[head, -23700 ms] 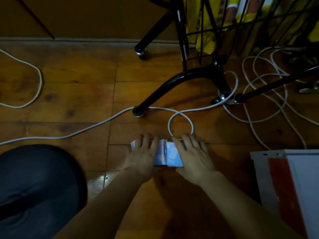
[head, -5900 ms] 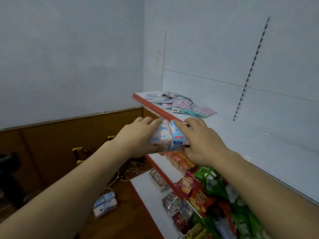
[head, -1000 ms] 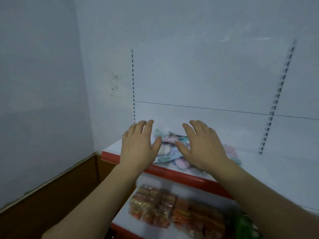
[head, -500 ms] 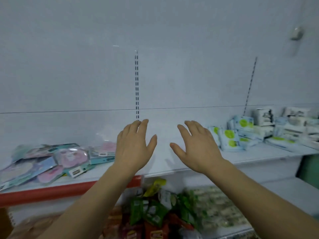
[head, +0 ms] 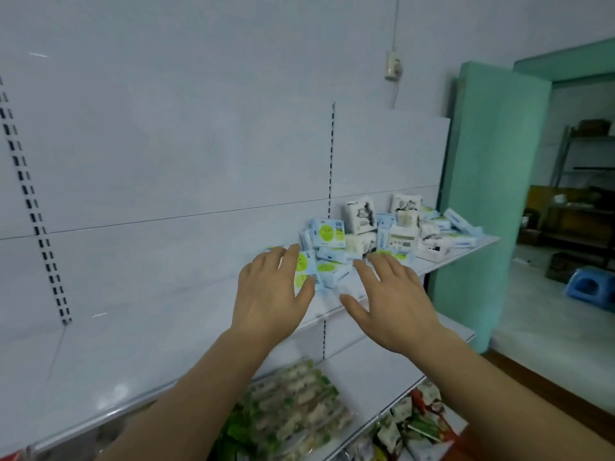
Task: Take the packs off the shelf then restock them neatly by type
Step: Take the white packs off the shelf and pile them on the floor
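A jumbled heap of small packs lies on the white shelf (head: pixel 139 331) toward its right end. The nearer ones are light-blue packs with green circles (head: pixel 327 232); behind them stand white packs with dark drawings (head: pixel 361 216) and more pale-blue packs (head: pixel 461 224). My left hand (head: pixel 271 294) hovers open with fingers spread, its fingertips over the nearest blue packs. My right hand (head: pixel 389 294) is open too, palm down, just in front of the heap. Neither hand holds anything.
The lower shelf (head: pixel 376 377) carries green and white snack bags (head: pixel 299 404) and mixed packets (head: pixel 416 424). A teal door (head: pixel 482 194) stands right of the shelving, with a blue stool (head: pixel 589 287) and racks in the room beyond.
The view has swung right along the shelf, from the pink and blue pile at the left end to the heap at the right. Both open hands now reach that heap.
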